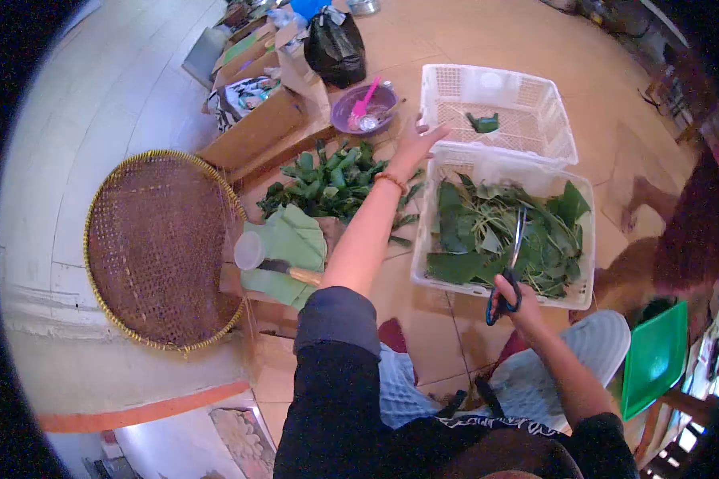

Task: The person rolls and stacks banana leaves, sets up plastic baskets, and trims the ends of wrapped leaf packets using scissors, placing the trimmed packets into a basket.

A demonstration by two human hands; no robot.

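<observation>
2 crates point(527, 118) stand right of the basket point(168, 247), the nearer holding leaves point(463, 265).

Round woven tray point(164, 247), yellowish rim, at left. Open cardboard box point(260, 132), upper left, filled. Black plastic bag point(335, 49), just beside box, upright. Green rectangular tray point(657, 358), tilted in view, lower right.

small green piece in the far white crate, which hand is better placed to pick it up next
Probably the left hand: it looks empty and is beside the far white crate. The right hand holds scissors, farther from the small green piece.
</observation>
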